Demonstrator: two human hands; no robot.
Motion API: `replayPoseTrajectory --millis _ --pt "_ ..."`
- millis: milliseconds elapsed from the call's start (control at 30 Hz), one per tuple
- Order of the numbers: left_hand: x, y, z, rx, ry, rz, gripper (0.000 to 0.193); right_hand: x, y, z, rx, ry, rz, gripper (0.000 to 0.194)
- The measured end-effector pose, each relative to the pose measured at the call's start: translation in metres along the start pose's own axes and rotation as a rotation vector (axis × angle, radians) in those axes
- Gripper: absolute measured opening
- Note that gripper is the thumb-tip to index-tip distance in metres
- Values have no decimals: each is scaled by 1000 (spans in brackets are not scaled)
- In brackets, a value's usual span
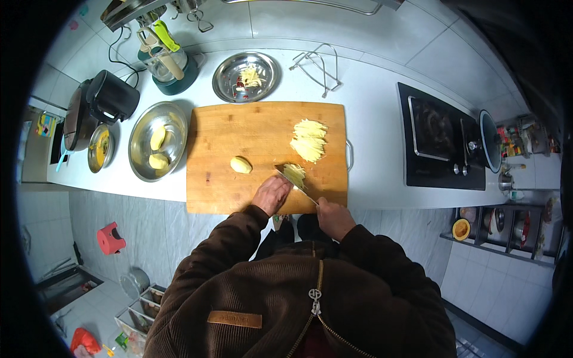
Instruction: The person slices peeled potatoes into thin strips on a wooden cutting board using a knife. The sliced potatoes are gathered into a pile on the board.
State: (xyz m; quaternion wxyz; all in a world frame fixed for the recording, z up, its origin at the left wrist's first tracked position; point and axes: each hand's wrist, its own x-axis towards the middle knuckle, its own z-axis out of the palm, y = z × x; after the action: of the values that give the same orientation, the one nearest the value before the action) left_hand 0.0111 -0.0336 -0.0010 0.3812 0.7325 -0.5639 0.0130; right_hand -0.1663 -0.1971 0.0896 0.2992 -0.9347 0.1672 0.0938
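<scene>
My right hand (335,218) grips the handle of a kitchen knife (305,193), whose blade slants up and left across a wooden cutting board (224,129). Curled against the blade's left side, my left hand (271,194) presses down on a potato piece that its fingers mostly hide. Fresh potato shreds (294,173) lie along the blade's right side. Farther up the board is a larger heap of potato shreds (310,139). One whole peeled potato (241,164) rests on the board, up and left of my left hand.
Left of the board, a steel bowl (136,152) holds two peeled potatoes (158,137). Behind it stands a steel plate (219,85) with shreds and red bits. A wire rack (315,67) and black gas hob (441,134) are to the right. A red stool (110,238) stands on the floor.
</scene>
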Motion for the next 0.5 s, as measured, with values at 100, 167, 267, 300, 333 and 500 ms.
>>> replayPoseTrajectory --millis 100,167,267,300,333,500 --pt "-1 0 0 19 -4 8 23 1 0 1 1 21 -28 12" --pt "-1 0 0 14 -4 9 22 1 0 1 -3 -4 -9 12" --pt "-2 1 -1 11 -12 -6 21 -1 -1 1 -2 66 -48 11" --pt "-2 2 -2 27 -8 0 21 -2 -1 1 4 36 -45 11" --pt "-1 2 -2 31 -10 0 20 -2 -1 2 8 39 -43 11" --pt "-1 6 -6 14 -8 -1 17 0 3 7 -32 18 -25 11"
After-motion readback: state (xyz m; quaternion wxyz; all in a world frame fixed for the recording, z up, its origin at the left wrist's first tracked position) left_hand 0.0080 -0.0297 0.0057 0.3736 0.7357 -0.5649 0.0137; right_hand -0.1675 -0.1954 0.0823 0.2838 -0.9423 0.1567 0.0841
